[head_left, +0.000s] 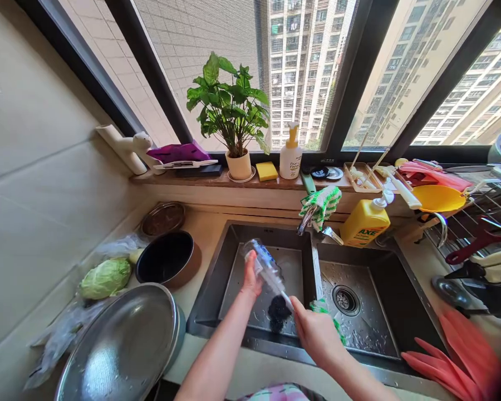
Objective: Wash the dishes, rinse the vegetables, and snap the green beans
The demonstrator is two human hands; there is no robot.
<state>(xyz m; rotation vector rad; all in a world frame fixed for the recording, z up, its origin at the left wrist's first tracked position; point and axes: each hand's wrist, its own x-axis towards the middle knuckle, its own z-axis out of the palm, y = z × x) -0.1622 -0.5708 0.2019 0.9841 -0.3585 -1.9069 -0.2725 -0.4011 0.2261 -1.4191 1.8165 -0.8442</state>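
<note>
Over the left basin of the sink (209, 278), my left hand (253, 275) is wrapped round a clear, tilted drinking vessel (269, 259) with blue print. My right hand (317, 331) grips a thin white handle (287, 301), which runs up toward the vessel's lower end. Whether the handle's far end is inside the vessel, I cannot tell. Below them in the basin is a dark, round, rough-looking patch (279, 312). A green-and-white striped cloth (340, 331) lies beside my right hand, partly hidden by it.
The faucet (305, 220) carries another striped cloth (323, 203). A yellow soap bottle (365, 223) stands behind the right basin, which has a drain (345, 299). Pink rubber gloves (455, 348) lie at right. A lidded pan (121, 340), dark pot (165, 259) and cabbage (106, 277) stand left.
</note>
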